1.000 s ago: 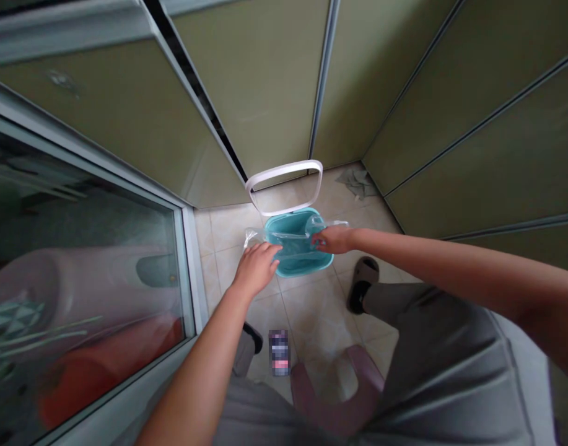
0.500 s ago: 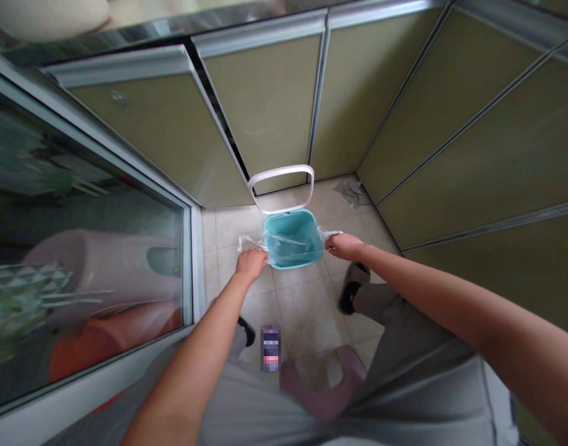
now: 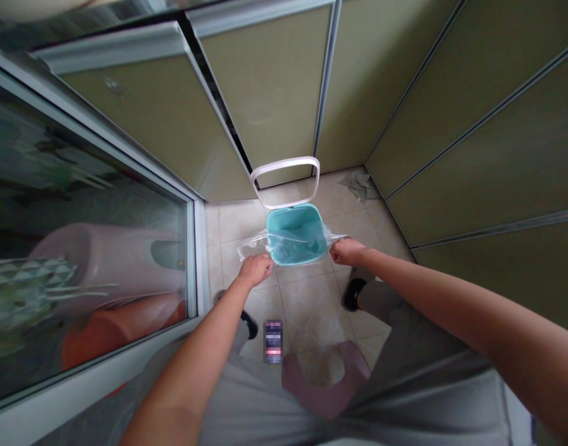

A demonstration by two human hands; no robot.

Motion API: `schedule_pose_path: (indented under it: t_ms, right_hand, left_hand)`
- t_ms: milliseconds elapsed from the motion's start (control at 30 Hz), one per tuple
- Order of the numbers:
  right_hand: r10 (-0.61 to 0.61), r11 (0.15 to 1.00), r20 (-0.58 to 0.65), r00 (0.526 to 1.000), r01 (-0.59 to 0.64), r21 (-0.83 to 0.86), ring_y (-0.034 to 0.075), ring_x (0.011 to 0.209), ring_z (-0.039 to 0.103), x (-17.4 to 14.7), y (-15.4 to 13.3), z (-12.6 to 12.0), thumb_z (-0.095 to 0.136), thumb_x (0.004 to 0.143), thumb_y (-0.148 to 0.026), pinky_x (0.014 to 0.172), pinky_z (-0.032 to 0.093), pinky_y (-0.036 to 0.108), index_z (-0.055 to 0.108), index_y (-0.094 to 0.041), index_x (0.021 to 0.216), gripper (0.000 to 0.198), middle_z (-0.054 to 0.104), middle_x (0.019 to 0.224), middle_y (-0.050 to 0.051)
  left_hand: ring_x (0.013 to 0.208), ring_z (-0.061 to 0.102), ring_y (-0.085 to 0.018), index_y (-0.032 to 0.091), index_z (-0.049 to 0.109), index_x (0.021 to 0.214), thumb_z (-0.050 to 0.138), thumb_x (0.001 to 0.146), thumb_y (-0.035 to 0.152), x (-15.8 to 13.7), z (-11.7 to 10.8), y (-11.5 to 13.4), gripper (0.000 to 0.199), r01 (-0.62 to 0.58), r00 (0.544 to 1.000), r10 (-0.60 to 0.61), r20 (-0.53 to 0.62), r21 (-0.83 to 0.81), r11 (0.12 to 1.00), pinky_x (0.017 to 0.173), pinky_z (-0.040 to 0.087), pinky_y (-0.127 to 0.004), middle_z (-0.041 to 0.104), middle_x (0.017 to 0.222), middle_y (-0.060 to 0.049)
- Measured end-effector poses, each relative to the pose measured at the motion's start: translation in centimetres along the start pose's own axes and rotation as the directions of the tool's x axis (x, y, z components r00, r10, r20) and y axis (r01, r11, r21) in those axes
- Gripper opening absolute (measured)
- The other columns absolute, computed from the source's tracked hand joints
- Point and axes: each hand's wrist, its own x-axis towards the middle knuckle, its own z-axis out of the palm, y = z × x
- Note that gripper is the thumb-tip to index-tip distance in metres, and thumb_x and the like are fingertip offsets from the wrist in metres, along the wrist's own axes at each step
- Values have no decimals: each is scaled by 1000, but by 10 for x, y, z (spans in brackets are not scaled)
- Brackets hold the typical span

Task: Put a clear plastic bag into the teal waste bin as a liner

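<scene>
A small teal bin (image 3: 297,226) stands on the tiled floor with its white frame lid (image 3: 286,181) tipped up behind it. A clear plastic bag (image 3: 290,243) is stretched across the bin's opening. My left hand (image 3: 256,269) grips the bag's left edge just outside the bin's near left corner. My right hand (image 3: 346,251) grips the bag's right edge beside the bin's near right corner. Both fists are closed on the plastic, pulling it taut between them.
Olive sliding panels (image 3: 269,93) wall in the corner behind and to the right. A glass door (image 3: 88,235) runs along the left. A crumpled grey cloth (image 3: 358,184) lies in the far corner. A pink stool (image 3: 327,387) and my dark slippers (image 3: 353,292) are near my legs.
My hands moved from inside the bin's mouth outward to its two sides, drawing the bag edges apart and over the rim. The view also shifted slightly.
</scene>
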Motion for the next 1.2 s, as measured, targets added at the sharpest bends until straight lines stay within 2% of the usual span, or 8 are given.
schedule_pose_path:
  t_ms: [200,367,567,667,767,867,1033,1200]
  right_hand:
    - [105,992,1,994,-105,-71,27,90,71,21,18,8,70,80,-20,81,52,33,80,-22,82,11,77,94,11]
    - [178,984,-85,980,-176,33,22,90,70,32,30,-3,65,84,-18,80,50,27,81,-22,88,17,78,96,8]
    - [302,920,-136,944,-251,300,17,84,69,34,33,-12,65,83,-16,74,47,23,79,-19,85,15,76,85,2]
    - [426,857,-203,881,-322,402,18,80,68,33,29,-15,65,85,-23,67,45,23,75,-17,81,12,76,83,4]
    - [474,843,-281,835,-337,420,19,78,68,32,20,-16,68,86,-29,65,44,25,71,-18,92,13,76,85,6]
    - [455,866,-344,821,-318,386,22,82,69,32,10,-16,71,86,-31,67,45,26,65,-19,112,29,76,93,9]
    - [471,856,-297,831,-349,381,27,92,72,32,-2,-20,62,92,-42,72,47,30,59,-24,125,38,77,106,13]
    - [543,809,-270,795,-410,421,32,100,72,31,-6,-31,60,91,-57,74,49,34,59,-25,128,49,76,111,16]
  left_hand:
    - [91,67,-21,24,74,77,62,87,20,17,11,-5,16,137,990,-137,-20,-34,990,83,45,-31,74,98,-5]
    - [90,67,-21,25,74,83,63,86,22,33,15,-17,11,209,971,-214,-110,-55,976,81,46,-30,74,97,-3]
    - [81,67,-17,20,76,94,69,77,22,41,16,-28,18,215,971,-240,-16,-388,896,71,47,-25,74,89,-2]
    - [76,66,-17,20,74,84,63,87,35,36,5,-20,19,308,914,-391,-111,-439,844,68,45,-24,73,80,-2]
    - [74,65,-19,22,69,76,58,93,47,29,-10,-5,32,418,828,-500,-255,-316,852,65,41,-26,70,74,-3]
    - [81,67,-21,25,69,97,58,94,45,27,-20,6,23,402,836,-442,-326,-183,897,67,40,-27,74,87,-4]
    - [90,69,-23,32,64,124,59,96,41,35,-25,2,30,387,868,-422,-261,-176,905,70,41,-29,76,107,-4]
    - [92,67,-21,31,61,126,57,96,56,42,-22,-2,39,417,787,-517,-337,-328,848,69,41,-28,73,110,-4]
